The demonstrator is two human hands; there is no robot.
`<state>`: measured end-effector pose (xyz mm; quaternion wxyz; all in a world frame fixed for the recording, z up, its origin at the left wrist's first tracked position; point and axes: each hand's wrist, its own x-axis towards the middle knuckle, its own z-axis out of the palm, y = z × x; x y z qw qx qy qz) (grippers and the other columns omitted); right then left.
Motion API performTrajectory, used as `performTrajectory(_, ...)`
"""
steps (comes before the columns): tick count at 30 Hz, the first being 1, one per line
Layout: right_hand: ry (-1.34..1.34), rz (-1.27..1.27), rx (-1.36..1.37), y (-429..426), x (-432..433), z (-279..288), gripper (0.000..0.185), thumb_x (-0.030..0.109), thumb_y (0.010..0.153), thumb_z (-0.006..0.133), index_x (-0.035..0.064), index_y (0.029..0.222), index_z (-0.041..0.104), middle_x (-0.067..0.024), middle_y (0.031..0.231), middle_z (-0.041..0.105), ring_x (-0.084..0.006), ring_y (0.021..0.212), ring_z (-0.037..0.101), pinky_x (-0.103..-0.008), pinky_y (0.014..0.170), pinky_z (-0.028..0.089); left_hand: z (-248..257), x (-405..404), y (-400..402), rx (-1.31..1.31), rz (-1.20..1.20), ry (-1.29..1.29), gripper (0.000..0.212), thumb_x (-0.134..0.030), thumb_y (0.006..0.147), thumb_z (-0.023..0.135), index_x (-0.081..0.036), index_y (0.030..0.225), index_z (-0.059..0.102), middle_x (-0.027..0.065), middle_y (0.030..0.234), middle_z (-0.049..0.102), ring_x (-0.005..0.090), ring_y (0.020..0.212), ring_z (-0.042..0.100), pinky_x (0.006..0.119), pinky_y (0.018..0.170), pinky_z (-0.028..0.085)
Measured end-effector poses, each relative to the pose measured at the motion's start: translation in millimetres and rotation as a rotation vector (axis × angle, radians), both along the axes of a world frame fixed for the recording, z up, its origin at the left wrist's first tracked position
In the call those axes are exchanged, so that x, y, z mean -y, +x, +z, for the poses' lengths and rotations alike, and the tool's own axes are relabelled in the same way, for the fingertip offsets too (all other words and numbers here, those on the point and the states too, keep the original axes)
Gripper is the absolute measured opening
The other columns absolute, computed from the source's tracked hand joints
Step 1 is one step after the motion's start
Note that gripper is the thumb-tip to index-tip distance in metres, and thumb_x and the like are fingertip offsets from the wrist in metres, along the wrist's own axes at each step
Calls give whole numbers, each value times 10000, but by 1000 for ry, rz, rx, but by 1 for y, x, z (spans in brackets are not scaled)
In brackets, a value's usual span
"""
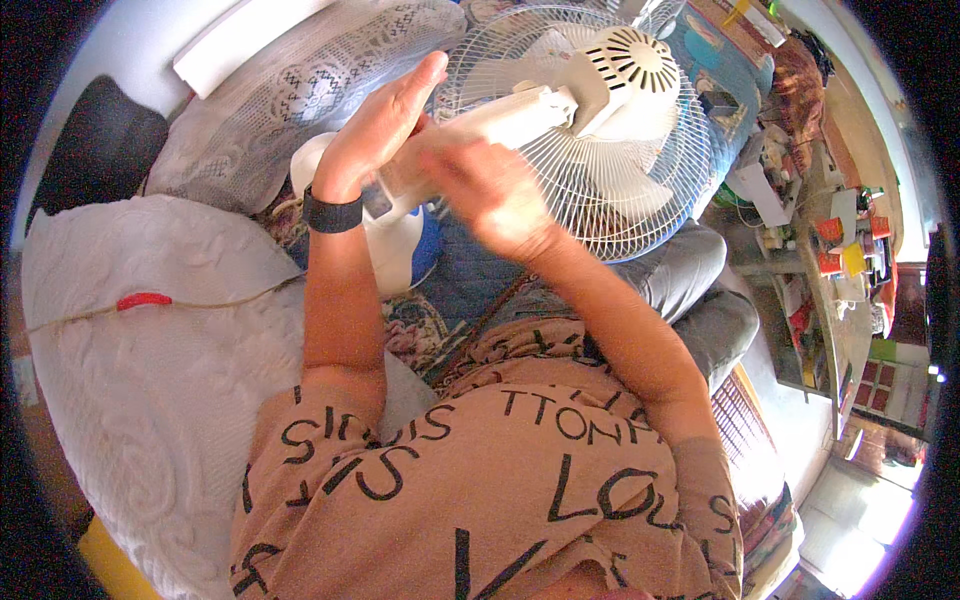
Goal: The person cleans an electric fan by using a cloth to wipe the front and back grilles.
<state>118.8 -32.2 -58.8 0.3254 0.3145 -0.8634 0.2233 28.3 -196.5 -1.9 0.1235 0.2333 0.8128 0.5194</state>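
Observation:
A white electric fan (634, 82) with a wire grille and blue rim lies on its side in front of me. Its pale neck runs down-left to a white and blue base (397, 251). My left hand (379, 124), a black band (332, 212) on its wrist, is raised beside the neck with the fingers straight and together. It appears to hold nothing; whether it touches the neck I cannot tell. My right hand (491, 195) is blurred and lies over the lower neck, its fingers partly hidden; its grip is unclear.
At left a white quilted cover (150, 375) bears a cord with a red piece (144, 301). Behind the fan lie a lace-covered cushion (300, 90) and blue bedding (705, 52). Far right, a cluttered table (847, 330) holds orange cups (829, 229). A woven chair edge (742, 412) is at right.

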Motion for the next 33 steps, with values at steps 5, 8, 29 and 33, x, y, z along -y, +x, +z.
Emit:
performTrajectory(5, 33, -476, -131, -13, -53, 27, 385, 81, 781, 622, 94, 1165, 640, -126, 987, 597, -310, 877, 558, -415, 752, 506, 12, -4, 10, 147, 25, 53, 858, -727, 966, 275, -27, 1426, 461, 137, 870, 700, 157, 763, 638, 288, 715, 476)
performTrajectory(8, -90, -208, -72, -4, -17, 1, 328, 72, 849, 602, 55, 1176, 617, -134, 1001, 597, -364, 870, 601, -470, 740, 516, 4, -7, -5, 177, -17, -28, 862, -726, 966, 281, -20, 1431, 450, 142, 891, 703, 163, 766, 639, 292, 721, 479)
performTrajectory(29, 11, 60, -95, 3, -9, -6, 363, 105, 848, 630, 28, 1202, 646, -110, 1003, 623, -282, 846, 612, -395, 767, 524, 2, -8, -2, -11, -11, -71, 659, -575, 991, 465, 27, 1230, 588, 179, 1093, 661, 243, 841, 630, 348, 773, 503)
performTrajectory(33, -138, -224, -6, 3, -65, 8, 257, 66, 872, 633, 91, 1119, 699, -119, 957, 633, -286, 858, 637, -362, 732, 531, 8, -21, 17, -266, -40, -369, 593, -521, 954, 564, 13, 1209, 597, 269, 912, 667, 407, 874, 662, 425, 754, 510)
